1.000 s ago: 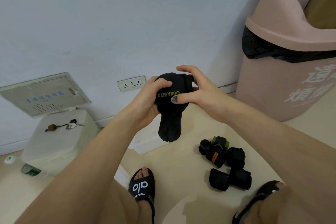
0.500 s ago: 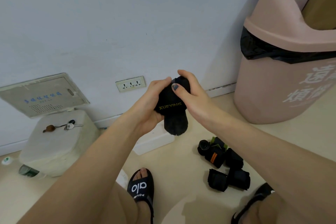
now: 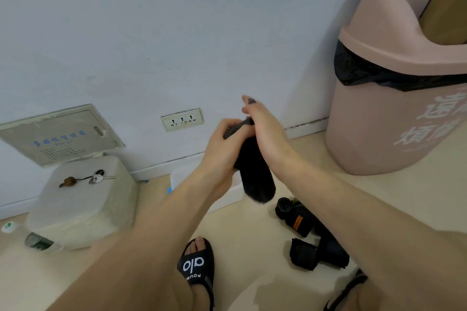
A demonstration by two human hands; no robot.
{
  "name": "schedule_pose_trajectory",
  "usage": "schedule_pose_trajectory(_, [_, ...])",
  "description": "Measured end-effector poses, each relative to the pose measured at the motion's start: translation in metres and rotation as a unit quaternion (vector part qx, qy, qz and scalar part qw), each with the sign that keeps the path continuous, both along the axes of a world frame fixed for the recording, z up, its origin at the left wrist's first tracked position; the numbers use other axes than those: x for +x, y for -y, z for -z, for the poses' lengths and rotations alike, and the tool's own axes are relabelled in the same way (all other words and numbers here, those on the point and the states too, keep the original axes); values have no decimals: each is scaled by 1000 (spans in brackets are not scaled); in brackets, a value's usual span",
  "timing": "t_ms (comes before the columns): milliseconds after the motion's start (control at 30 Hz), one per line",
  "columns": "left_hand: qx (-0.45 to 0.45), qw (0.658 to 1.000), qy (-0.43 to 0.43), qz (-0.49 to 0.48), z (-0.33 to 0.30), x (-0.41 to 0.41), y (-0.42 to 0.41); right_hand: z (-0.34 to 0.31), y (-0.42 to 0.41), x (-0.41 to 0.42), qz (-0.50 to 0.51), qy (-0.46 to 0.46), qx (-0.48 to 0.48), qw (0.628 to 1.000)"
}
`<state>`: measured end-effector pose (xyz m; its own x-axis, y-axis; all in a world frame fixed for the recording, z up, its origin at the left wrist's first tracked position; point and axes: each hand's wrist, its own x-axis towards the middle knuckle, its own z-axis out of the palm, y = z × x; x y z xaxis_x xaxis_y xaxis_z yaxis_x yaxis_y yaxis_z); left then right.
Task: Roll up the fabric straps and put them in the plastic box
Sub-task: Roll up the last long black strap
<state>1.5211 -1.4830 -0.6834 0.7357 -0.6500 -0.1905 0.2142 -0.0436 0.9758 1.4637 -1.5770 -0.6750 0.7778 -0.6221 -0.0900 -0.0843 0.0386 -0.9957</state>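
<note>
The black strap [image 3: 255, 174] hangs in the air between both hands — soft, light, probably easy to unroll. The left hand [image 3: 222, 149] grips its upper part; the right hand [image 3: 265, 131] pinches the top edge. Holding the rolled end tight seems best.

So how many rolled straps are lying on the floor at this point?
4 can be made out. Capped roll nearest the wall, orange-striped roll beside it, front roll nearest the camera, another roll to its right. The right forearm may hide more.
</note>
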Motion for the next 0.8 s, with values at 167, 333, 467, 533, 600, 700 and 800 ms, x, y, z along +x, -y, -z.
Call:
schedule_pose_trajectory(167, [3,1000,11,-8,-6,16,-9,-11,8,-6,-41,22,98,994])
schedule_pose_trajectory(333, [2,999,10,-37,-5,15,-4,-10,14,-4,58,50,65,995])
schedule_pose_trajectory(467, [7,1000,10,4,0,5,-2,1,0,-1,-48,-17,45,998])
schedule_pose_trajectory(533, [-5,1000,16,12,-5,12,-6,2,5,-6,-59,5,57,997])
schedule_pose_trajectory(600, [-14,1000,13,-3,-10,17,-7,0,8,-10,-55,10,62,996])
schedule_pose_trajectory(700, [-18,999,29,-40,-11,20,-5,-3,2,-22,-99,-50,71,991])
schedule_pose_trajectory(800, [-28,994,44,-101,-12,28,-5,-3,-7,-32,-183,-89,136,969])
